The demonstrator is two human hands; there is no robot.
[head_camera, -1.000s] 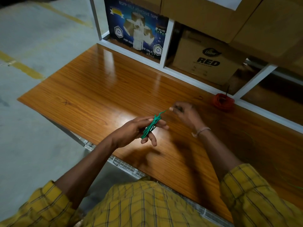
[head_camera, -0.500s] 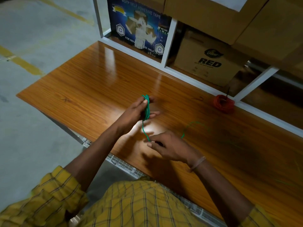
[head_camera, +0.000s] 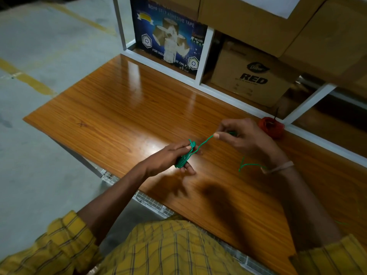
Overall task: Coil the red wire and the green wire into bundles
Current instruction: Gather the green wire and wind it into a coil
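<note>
A green wire (head_camera: pixel 202 144) is wound in loops around the fingers of my left hand (head_camera: pixel 170 157), held over the middle of the wooden table (head_camera: pixel 111 116). A straight run of it goes up and right to my right hand (head_camera: pixel 240 135), which pinches it between thumb and fingers. The loose tail curls on the table by my right wrist. The red wire (head_camera: pixel 271 127) lies as a finished round bundle at the back of the table, just right of my right hand, against the white shelf frame.
A white metal shelf frame (head_camera: pixel 204 54) runs along the table's far edge, holding a blue adhesive tape box (head_camera: pixel 168 38) and brown cartons (head_camera: pixel 250 76). Concrete floor with yellow lines lies to the left. The table's front edge meets a wire mesh strip.
My right hand has swung from the near side of the table up and to the back right, carrying the green wire around. My left hand dropped lower and turned with the coil.
</note>
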